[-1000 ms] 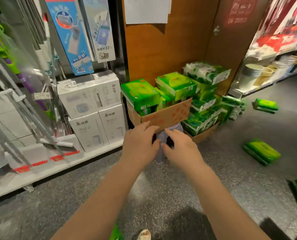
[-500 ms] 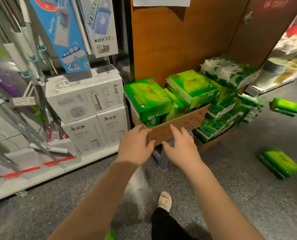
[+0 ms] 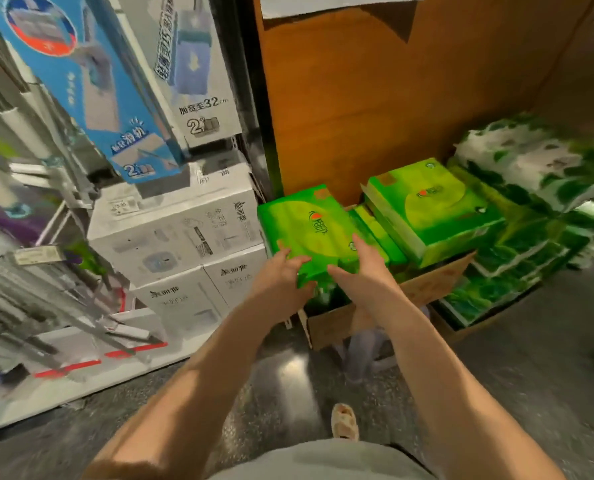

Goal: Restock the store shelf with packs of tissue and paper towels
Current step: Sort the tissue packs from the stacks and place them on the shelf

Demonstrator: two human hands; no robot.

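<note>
Now both hands have risen from the front flap of the cardboard box (image 3: 333, 323), where they rested half a second ago, onto the near green tissue pack (image 3: 309, 230) that lies on top of the box's contents. The left hand (image 3: 278, 282) grips the pack's near left corner, its fingers (image 3: 294, 261) curled over the top face. The right hand (image 3: 361, 268) holds the near right edge, fingers spread up along the side and thumb across the front, so both sets of fingers are clamped on the same pack. That pack sits tilted at the box's left end, just beside a second green tissue pack (image 3: 430, 206) stacked higher to its right. Further right, a pile of green-and-white paper towel packs (image 3: 534, 164) leans against the wooden panel (image 3: 375, 98). The view has closed in since the earlier frame: the white boxes (image 3: 174, 233) on the left shelf (image 3: 63, 386) loom larger, and a sandalled foot (image 3: 344, 421) shows on the speckled floor (image 3: 531, 375) below.
</note>
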